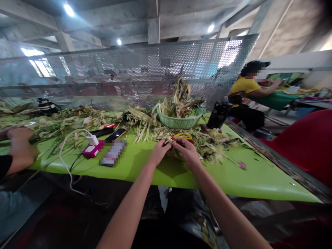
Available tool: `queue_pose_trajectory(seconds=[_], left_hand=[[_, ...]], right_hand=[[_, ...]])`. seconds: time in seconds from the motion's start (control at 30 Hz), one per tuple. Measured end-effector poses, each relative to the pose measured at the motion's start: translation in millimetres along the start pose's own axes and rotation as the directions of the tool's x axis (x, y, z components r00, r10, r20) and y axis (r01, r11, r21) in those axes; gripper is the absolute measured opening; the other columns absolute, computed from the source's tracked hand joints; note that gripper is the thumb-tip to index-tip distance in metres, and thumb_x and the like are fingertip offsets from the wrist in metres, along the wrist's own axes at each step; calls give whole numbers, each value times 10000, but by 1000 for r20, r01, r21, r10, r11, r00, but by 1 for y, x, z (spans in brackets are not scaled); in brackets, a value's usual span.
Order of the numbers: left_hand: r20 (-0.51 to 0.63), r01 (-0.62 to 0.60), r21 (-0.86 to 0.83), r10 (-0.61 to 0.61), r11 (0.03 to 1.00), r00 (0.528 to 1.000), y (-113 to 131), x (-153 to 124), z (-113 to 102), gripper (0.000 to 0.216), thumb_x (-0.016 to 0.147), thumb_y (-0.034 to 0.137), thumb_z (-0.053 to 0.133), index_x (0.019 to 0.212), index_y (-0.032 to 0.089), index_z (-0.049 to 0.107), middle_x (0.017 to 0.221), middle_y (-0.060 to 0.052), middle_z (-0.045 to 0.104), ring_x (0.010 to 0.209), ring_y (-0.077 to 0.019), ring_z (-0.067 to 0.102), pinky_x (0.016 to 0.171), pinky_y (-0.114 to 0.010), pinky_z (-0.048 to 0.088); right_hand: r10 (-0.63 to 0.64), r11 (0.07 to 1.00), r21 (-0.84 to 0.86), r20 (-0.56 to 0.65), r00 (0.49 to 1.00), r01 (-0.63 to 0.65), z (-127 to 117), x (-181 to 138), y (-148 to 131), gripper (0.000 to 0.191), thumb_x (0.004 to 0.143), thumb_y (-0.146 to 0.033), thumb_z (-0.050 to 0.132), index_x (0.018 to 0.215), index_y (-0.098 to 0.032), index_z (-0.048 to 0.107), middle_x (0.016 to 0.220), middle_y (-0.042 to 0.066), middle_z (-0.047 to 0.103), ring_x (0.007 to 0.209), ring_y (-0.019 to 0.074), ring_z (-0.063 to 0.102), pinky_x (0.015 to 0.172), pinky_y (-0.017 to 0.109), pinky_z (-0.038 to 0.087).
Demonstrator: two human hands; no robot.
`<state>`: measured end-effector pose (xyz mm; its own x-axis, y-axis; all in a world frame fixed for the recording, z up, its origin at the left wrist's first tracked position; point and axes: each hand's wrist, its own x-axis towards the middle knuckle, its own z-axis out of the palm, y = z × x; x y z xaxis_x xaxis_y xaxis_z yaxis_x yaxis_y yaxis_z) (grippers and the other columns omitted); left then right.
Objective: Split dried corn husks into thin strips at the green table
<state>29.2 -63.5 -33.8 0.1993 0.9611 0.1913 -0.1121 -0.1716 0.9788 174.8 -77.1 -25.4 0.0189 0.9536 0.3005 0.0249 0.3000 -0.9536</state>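
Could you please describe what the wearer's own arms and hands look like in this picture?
The left hand and right hand are both ungloved. The left forearm and right forearm are bare and slim, with no sleeves in view. I see no watch, bracelet, cable or marking on either; finer details such as nails are too small to judge.

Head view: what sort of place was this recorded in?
Likely a handwork workshop in a bare concrete building. The green table is strewn with dry husk-like plant strips, a perforated metal partition stands behind it, and a person in yellow sits at another table.
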Motion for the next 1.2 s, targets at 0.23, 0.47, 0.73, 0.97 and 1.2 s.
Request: queue_pose_trajectory(seconds=[0.23, 0.47, 0.73, 0.97, 1.2], left_hand=[[129, -43, -10, 44, 999, 991, -9, 3, 3, 335, 699, 238, 720, 1015, 168, 631, 939, -63, 691, 864, -194, 621, 804, -314, 481], [134, -79, 42, 72, 996, 988, -8, 3, 1, 207, 715, 237, 697, 897, 150, 648, 853, -48, 666, 792, -169, 586, 767, -293, 460], [164, -68, 86, 54, 994, 985, -8, 3, -2, 163, 718, 274, 700, 808, 143, 666, 757, -19, 645, 710, -140, 551, 713, -266, 437], [125, 35, -122, -19, 992, 992, -5, 2, 0, 354, 719, 346, 737, 1003, 147, 659, 946, -83, 682, 801, -162, 613, 802, -324, 488], [176, 79, -20, -74, 997, 982, -7, 1, 1, 367, 655, 257, 789, 974, 140, 652, 893, -80, 692, 800, -179, 625, 785, -332, 501]], right_hand=[[10, 1000, 14, -60, 998, -9, -2, 0, -1, 332, 671, -491, 763, 756, -189, 656, 700, 16, 632, 641, 153, 541, 629, 289, 439], [38, 996, 81, -47, 998, -35, -3, 2, 2, 318, 668, -477, 765, 789, -200, 665, 786, 26, 661, 741, 179, 580, 705, 298, 459], [39, 995, 95, -58, 998, -34, -5, 2, 3, 310, 649, -480, 770, 702, -197, 656, 679, 0, 608, 622, 140, 513, 613, 275, 406], [60, 983, 181, -175, 983, -28, -7, 4, 4, 305, 685, -486, 744, 740, -207, 634, 624, -21, 519, 532, 113, 421, 522, 267, 349], [70, 962, 273, -273, 959, 8, -8, 3, 0, 335, 632, -491, 776, 746, -218, 619, 700, -13, 570, 563, 120, 478, 564, 279, 409]])
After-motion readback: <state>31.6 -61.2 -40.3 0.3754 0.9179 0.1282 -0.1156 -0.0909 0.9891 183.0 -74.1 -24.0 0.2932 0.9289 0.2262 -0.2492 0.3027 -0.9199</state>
